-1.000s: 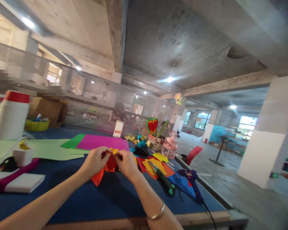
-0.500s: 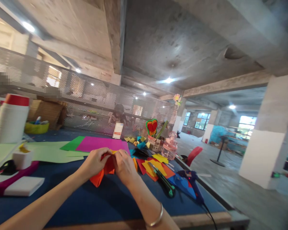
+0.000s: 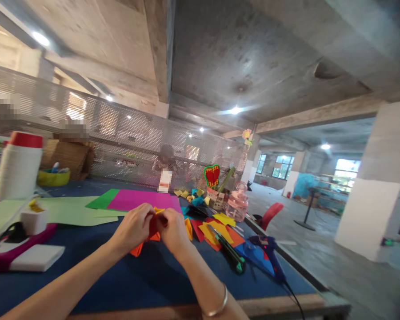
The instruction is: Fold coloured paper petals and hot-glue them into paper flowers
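My left hand point(image 3: 136, 226) and my right hand point(image 3: 174, 230) are close together above the blue table, fingers pinched. Between them they grip a small folded piece of red-orange paper point(image 3: 153, 227), with a yellow bit at its top edge. My fingers cover most of it. Below, orange paper point(image 3: 137, 250) shows under my left hand; whether it belongs to the held piece I cannot tell. To the right of my right hand are a yellow-orange folded paper point(image 3: 188, 229) and a pile of red, orange and yellow paper pieces point(image 3: 216, 233). A green-and-black utility knife point(image 3: 231, 253) rests across the pile.
A glue gun point(image 3: 270, 255) with a cord lies at the right edge. Magenta paper point(image 3: 136, 198) and pale green sheets point(image 3: 70, 211) lie behind my hands. A pink jar point(image 3: 236, 206) stands back right. At left are a power strip point(image 3: 36, 249) and white cup stack point(image 3: 19, 171).
Both hands stay together on the paper, but the fingers have shifted: my right hand now curls in more. The orange paper below shows less. The view has moved slightly.
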A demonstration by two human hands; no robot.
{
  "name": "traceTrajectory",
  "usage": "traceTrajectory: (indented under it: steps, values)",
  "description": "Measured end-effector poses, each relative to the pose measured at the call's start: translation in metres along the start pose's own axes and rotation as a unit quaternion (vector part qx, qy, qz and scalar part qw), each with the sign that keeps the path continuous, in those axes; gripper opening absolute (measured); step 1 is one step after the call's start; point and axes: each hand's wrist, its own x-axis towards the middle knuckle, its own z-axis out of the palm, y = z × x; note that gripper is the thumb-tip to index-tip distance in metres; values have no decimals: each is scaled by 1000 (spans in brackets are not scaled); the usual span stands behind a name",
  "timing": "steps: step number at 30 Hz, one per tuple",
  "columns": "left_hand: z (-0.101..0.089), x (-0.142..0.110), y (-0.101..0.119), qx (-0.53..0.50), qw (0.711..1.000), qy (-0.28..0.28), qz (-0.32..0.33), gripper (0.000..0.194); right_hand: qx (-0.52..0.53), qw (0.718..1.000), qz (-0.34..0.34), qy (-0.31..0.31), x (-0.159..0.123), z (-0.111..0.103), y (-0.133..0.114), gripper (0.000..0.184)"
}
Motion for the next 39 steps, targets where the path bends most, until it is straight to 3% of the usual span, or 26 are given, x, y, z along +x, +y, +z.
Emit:
traceTrajectory:
  steps: [4,8,15,22,31,39]
  values:
    - [3,0,0,1,1000,9,10,17,55,998,39,15,3,-1,-1,10]
    - [1,0,3,-22,1000,1,15,16,43,997,50,34,3,0,-2,9]
    - [-4,2,3,-57,998,-26,25,12,-11,999,16,42,0,-1,-3,10]
    - [-5,0,1,2,998,-46,40,17,-81,996,-20,22,-2,2,-2,8]
    - [-6,-2,2,7,999,21,32,11,-96,994,-44,20,-3,2,-4,10]
    - [-2,0,1,15,999,47,3,10,-85,995,-44,11,-1,-2,-4,9]
